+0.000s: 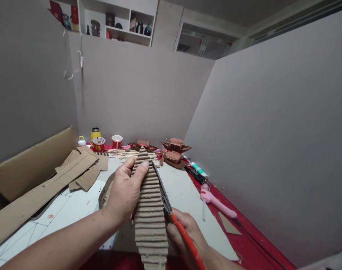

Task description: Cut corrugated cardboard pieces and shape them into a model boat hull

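Observation:
A long corrugated cardboard strip (150, 210) with a pointed far end stands in front of me, its ridges running crosswise. My left hand (128, 183) grips it near the tip, thumb on the ridged face and fingers behind. Scissors with orange-red handles (187, 238) are held in my right hand (187, 228), at the strip's right side. Their dark blades lie along the strip's right edge, pointing up toward the tip. Part of my right hand's fingers is hidden by the handles and the strip.
Flat cardboard pieces (72, 176) and a box (32, 161) lie left. Model boats (175, 157), thin sticks (122, 153), paper cups (117, 141) and a yellow bottle (95, 133) stand at the back. A pink glue gun (217, 202) with a cord lies right.

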### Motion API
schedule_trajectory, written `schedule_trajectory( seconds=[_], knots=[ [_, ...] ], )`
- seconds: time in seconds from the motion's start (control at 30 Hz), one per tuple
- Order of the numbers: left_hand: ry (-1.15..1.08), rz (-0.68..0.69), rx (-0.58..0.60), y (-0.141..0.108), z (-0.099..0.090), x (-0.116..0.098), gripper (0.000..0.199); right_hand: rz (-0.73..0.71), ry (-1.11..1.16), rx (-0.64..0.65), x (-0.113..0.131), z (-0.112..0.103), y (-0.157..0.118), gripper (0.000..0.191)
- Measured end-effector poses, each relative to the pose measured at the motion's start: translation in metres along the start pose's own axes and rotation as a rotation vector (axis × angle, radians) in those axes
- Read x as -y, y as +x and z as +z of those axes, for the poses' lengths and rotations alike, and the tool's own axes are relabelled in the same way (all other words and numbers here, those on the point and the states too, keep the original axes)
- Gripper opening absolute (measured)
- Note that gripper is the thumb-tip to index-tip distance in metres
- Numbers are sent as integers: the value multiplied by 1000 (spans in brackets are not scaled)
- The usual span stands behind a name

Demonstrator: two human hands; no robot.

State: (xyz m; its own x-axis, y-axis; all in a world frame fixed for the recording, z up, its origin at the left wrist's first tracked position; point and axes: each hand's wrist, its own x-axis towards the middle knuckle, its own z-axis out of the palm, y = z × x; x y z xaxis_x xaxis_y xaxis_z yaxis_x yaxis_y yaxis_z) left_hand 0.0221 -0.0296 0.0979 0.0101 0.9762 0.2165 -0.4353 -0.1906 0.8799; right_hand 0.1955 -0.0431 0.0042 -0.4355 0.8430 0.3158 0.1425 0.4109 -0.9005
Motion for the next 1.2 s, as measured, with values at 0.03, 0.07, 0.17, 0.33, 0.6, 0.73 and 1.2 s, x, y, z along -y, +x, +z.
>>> schedule_trajectory(
  seconds=[0.03,0.07,0.17,0.33,0.6,0.73,1.2],
  knots=[
    [14,11,4,1,-1,0,23,5,-3,3,-1,0,0,49],
    [36,23,9,1,-1,0,23,6,-5,7,-3,0,1,49],
    [103,59,10,0,-1,3,19,8,10,34,-5,-1,2,46],
    [86,37,-5,0,0,10,20,65,37,34,-2,-3,1,45],
    [39,-22,15,0,-2,12,23,81,29,-8,-5,1,-2,42],
    [15,-27,14,0,-1,14,23,69,71,-32,-4,6,-1,41],
    [114,104,-21,6,-9,9,24,159,556,-142,-13,1,-1,53]
  ],
)
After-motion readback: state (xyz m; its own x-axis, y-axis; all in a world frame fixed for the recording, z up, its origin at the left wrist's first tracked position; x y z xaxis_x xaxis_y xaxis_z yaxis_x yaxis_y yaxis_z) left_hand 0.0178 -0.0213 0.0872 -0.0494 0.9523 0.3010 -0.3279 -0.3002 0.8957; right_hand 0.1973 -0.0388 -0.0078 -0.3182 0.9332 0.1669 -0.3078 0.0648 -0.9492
